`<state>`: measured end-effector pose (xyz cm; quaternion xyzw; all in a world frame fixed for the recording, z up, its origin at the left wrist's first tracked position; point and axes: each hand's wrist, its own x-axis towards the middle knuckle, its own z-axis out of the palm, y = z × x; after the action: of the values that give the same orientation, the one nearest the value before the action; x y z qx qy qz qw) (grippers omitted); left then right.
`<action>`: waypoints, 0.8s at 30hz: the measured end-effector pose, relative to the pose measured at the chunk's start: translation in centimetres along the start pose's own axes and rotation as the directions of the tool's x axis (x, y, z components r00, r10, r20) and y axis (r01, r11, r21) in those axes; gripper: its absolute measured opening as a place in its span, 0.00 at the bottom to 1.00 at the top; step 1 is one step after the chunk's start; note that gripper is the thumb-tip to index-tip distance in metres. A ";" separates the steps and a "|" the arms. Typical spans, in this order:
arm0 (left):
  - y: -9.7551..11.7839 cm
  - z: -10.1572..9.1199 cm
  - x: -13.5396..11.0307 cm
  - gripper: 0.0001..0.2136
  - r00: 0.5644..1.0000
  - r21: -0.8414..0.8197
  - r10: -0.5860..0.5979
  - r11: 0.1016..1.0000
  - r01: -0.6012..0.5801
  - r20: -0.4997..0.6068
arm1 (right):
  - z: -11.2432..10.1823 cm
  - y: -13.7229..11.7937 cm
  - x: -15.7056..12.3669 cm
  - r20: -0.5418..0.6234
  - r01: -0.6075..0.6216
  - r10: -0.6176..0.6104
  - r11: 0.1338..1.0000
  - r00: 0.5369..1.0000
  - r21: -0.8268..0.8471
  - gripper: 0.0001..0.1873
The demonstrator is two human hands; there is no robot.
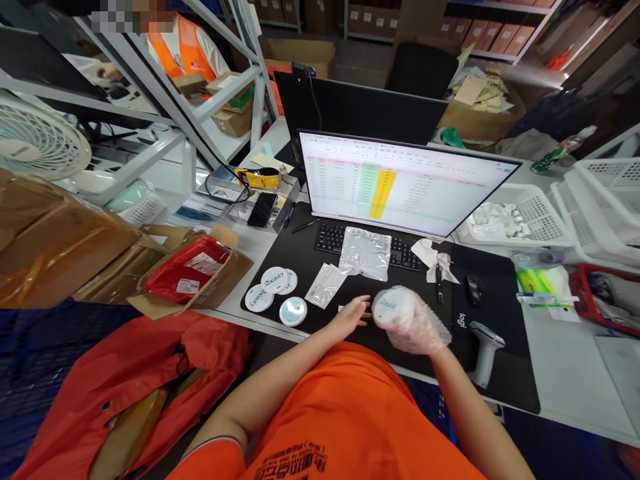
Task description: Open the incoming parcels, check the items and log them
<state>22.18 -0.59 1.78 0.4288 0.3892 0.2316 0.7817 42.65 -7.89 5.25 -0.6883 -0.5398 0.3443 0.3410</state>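
My right hand (425, 333) is inside a clear bubble-wrap bag (434, 323) and grips a round white disc (394, 307) with printing on it. Just to the left, my left hand (353, 318) has its fingers apart, palm toward the disc and holding nothing. Similar printed discs (275, 280) lie partly overlapped on the black desk mat (310, 247), with a single disc (293, 311) lying apart from them. Beyond my left hand are a small clear packet (326, 285) and a silvery plastic pouch (366, 253), which rests partly over the keyboard (330, 236).
A monitor (400, 180) stands behind the keyboard. To the right are a mouse (473, 290), a barcode scanner (486, 353) and white baskets (520, 217). A cardboard box (235, 273) with a red package sits left. A person in an orange vest (187, 47) is at another desk.
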 end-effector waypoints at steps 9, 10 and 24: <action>-1.7 1.4 2.1 0.26 0.975 0.227 0.077 0.974 -0.028 -0.207 | 4.1 0.5 -1.6 -0.104 0.180 -0.173 0.982 0.980 0.062 0.45; -1.8 0.9 2.4 0.24 0.967 0.278 0.103 0.960 -0.035 -0.234 | 4.1 1.0 -1.7 -0.111 0.130 -0.115 0.982 0.987 0.135 0.44; -3.9 -0.6 5.8 0.20 0.965 0.776 0.260 0.612 -0.152 -0.016 | -0.2 8.5 -5.1 -0.373 0.003 0.011 0.999 0.928 0.036 0.54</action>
<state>25.24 1.74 -4.13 0.7463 0.4472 0.1593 0.4666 46.28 -14.49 -1.28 -0.7360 -0.4574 0.2176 0.4492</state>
